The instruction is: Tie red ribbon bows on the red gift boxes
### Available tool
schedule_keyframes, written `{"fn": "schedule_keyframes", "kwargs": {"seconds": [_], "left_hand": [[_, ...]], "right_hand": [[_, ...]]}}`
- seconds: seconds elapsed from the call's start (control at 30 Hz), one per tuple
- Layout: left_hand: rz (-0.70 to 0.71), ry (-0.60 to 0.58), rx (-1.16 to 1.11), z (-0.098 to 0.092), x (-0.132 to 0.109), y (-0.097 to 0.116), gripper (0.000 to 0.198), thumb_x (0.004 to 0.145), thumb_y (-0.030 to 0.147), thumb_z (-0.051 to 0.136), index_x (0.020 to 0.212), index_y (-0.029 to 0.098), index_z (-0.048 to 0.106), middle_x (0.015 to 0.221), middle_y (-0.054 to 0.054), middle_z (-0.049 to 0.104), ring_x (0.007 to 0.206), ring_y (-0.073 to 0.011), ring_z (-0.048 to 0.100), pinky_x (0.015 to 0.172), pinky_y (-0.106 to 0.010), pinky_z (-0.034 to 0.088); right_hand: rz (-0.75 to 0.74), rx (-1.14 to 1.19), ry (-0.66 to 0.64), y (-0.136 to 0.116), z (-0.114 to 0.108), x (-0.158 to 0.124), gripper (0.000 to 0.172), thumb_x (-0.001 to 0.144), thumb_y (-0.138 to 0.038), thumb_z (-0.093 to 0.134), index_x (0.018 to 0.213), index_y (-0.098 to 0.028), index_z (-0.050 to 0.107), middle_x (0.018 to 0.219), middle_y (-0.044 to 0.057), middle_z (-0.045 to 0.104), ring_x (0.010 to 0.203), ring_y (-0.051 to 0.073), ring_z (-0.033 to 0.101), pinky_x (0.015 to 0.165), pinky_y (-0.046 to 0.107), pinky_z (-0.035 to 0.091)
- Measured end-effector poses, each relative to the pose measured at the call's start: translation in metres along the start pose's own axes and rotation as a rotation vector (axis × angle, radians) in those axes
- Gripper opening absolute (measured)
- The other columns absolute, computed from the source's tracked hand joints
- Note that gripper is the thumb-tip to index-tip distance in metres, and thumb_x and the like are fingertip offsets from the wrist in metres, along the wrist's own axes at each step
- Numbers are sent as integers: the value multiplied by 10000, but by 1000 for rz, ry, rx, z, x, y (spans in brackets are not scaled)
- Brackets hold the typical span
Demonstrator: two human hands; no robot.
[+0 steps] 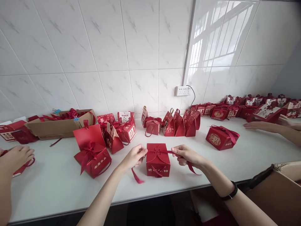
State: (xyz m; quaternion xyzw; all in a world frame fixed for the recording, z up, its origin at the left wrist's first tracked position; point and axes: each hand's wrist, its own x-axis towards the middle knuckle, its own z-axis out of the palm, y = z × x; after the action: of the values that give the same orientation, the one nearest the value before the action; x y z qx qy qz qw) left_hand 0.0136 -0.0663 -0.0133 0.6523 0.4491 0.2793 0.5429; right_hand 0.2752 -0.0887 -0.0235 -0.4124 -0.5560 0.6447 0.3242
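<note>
A red gift box (pixel 158 161) with gold lettering and a twisted cord on its front stands upright near the table's front edge. A dark red ribbon (pixel 166 152) crosses its top and passes through the slots in the middle. At the box's left, my left hand (pixel 136 156) pinches one side of the ribbon, whose loose tail hangs below the fingers. My right hand (pixel 184 154), at the box's right, grips the other side, with a tail trailing under the wrist. The ribbon is stretched between both hands.
Left of my arms stands a bow-tied red box (pixel 100 161); behind it is a cardboard box (pixel 54 131) of ribbons. Triangular boxes (pixel 169 125) line the wall. Another red box (pixel 222 138) sits right. Other people's hands (pixel 20 158) reach in at both sides.
</note>
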Motion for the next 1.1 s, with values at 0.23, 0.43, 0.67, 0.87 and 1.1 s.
{"fn": "schedule_keyframes", "kwargs": {"seconds": [0.23, 0.43, 0.67, 0.87, 1.1], "left_hand": [[51, -5, 95, -8, -8, 0, 469, 643, 591, 635, 672, 182, 409, 514, 87, 340, 399, -26, 233, 380, -164, 149], [79, -27, 238, -11, -16, 2, 370, 735, 536, 569, 714, 182, 462, 482, 88, 328, 394, -52, 290, 394, -179, 209], [101, -54, 320, -7, -26, 6, 325, 788, 498, 510, 713, 189, 443, 484, 90, 318, 395, -53, 284, 409, -179, 242], [91, -98, 267, 13, -26, 10, 278, 803, 451, 420, 693, 199, 375, 546, 41, 486, 404, -85, 428, 382, -184, 242], [104, -57, 303, 28, -26, 20, 241, 798, 378, 455, 671, 178, 415, 570, 48, 460, 454, -67, 419, 462, -190, 300]], "right_hand": [[-5, -57, -5, -1, -8, -3, 430, 666, -538, 701, 653, -152, 513, 436, -131, 166, 411, 21, 119, 428, 214, 118], [5, -148, -23, -6, -7, -6, 426, 659, -547, 687, 668, -151, 531, 421, -135, 165, 399, 20, 127, 409, 208, 123], [8, -282, -28, -24, -7, -19, 357, 656, -456, 718, 649, -142, 550, 432, -118, 231, 392, 19, 172, 370, 189, 139], [-158, -314, 26, -41, 14, -43, 328, 736, -481, 640, 720, -156, 596, 587, -21, 504, 520, 86, 443, 471, 218, 368], [-354, -311, 206, -34, 48, -26, 352, 774, -493, 583, 742, -149, 653, 811, 68, 680, 741, 169, 597, 688, 277, 448]]}}
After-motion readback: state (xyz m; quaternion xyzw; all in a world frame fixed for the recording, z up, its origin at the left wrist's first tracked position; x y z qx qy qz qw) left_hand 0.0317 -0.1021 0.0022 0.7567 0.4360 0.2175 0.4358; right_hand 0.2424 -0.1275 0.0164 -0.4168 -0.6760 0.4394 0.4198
